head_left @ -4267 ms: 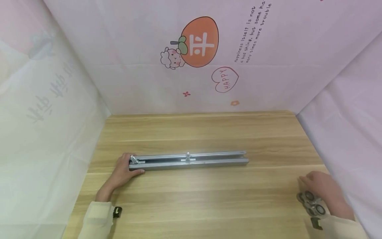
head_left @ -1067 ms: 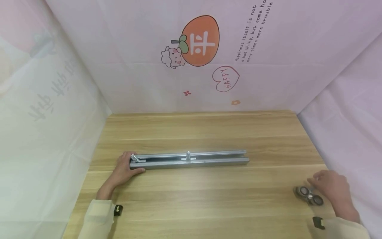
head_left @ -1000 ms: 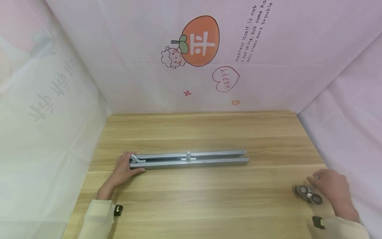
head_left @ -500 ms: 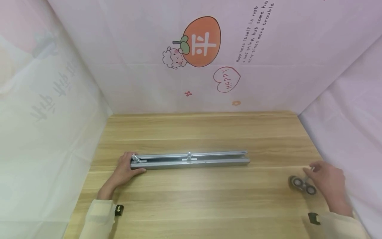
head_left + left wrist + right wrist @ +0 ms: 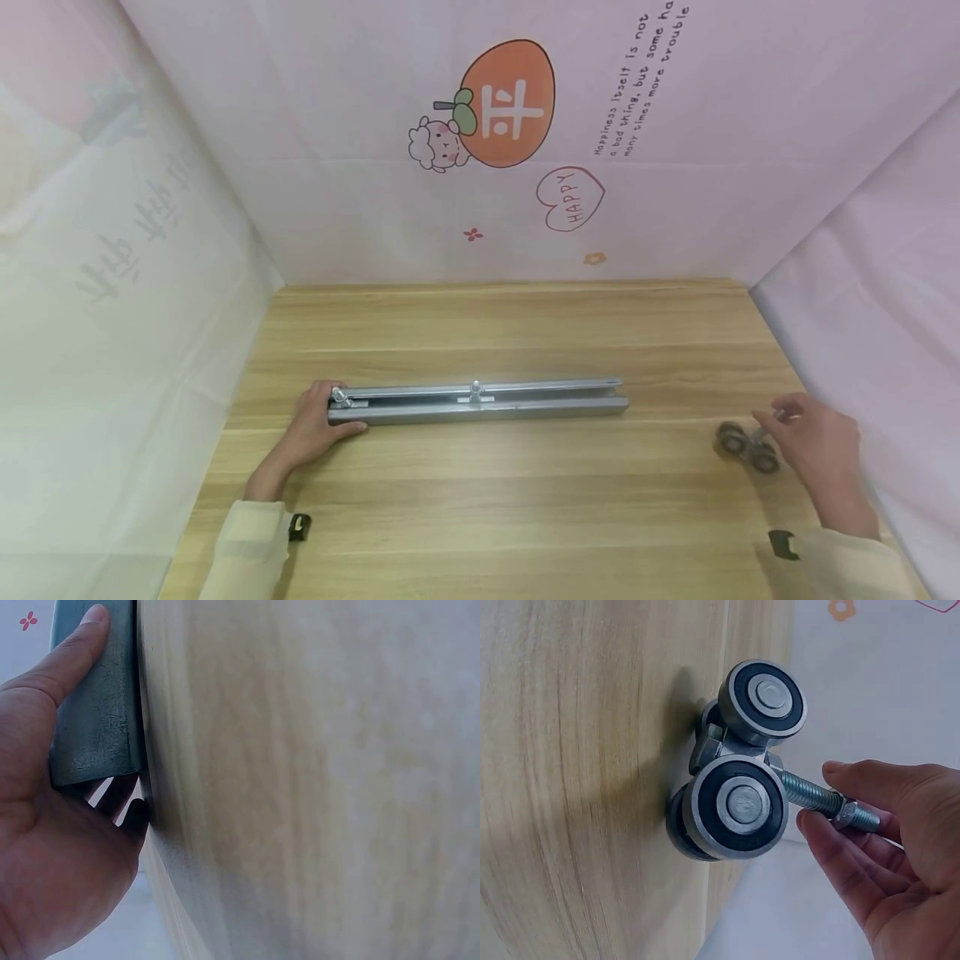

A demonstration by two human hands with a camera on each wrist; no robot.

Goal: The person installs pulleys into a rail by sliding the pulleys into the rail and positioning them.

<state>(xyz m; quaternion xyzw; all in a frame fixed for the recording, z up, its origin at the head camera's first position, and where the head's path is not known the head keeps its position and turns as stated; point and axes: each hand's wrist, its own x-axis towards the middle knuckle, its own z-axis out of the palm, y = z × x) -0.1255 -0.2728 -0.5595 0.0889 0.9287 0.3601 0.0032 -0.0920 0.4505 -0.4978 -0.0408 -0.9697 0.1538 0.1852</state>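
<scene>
A grey metal channel track (image 5: 540, 408) lies left to right on the table in the head view. My left hand (image 5: 309, 429) grips its left end, thumb along the near side. In the left wrist view the thumb presses the track's wall (image 5: 97, 727) while other fingers reach beyond the end. Two small bolts stand along the slot, one at the left end and a middle bolt (image 5: 476, 390). Over at the right, my right hand (image 5: 823, 450) holds a roller trolley (image 5: 750, 450) by its threaded bolt (image 5: 810, 793). Its bearing wheels (image 5: 744, 806) point away from the fingers.
The wooden table (image 5: 480, 508) is enclosed by pale printed cloth at the back (image 5: 337, 208), left and right. The right-hand cloth (image 5: 885, 333) hangs close beside my right hand. A gap of bare wood separates the trolley from the track's right end.
My right hand has carried the roller trolley left and toward the back of the table, tilting it slightly. My left hand and the track have stayed in place.
</scene>
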